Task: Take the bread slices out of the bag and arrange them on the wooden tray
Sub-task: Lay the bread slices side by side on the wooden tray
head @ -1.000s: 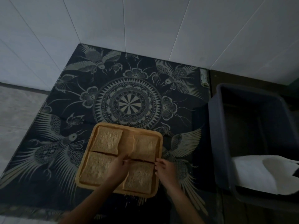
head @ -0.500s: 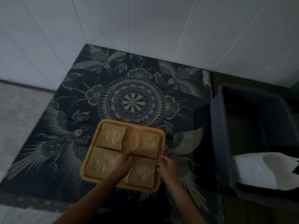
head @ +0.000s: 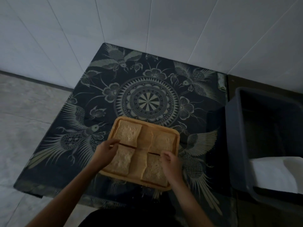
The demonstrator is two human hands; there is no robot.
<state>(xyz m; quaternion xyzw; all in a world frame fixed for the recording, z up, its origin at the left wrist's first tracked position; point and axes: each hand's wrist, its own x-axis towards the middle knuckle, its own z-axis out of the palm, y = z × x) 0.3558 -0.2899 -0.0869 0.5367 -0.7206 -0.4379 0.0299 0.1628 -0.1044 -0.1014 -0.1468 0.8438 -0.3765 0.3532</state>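
Wooden rectangular tray (head: 176, 136) holding four tan bread slices (head: 128, 134) in grid; we are nudging near pair straight. Left hand (head: 105, 150), right hand (head: 170, 163) apart, fingers loosely curled on slice edges. Bag unseen; next: even gaps.

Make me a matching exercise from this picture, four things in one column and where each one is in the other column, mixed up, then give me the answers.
Things:
1. wooden tray
2. dark bin
3. left hand
4. right hand

Places:
A. over the near right bread slice
B. on the patterned cloth, just below its round centre motif
C. at the tray's left edge, beside the near left bread slice
D. to the right of the cloth, with something white inside

Pairs: 1-B, 2-D, 3-C, 4-A
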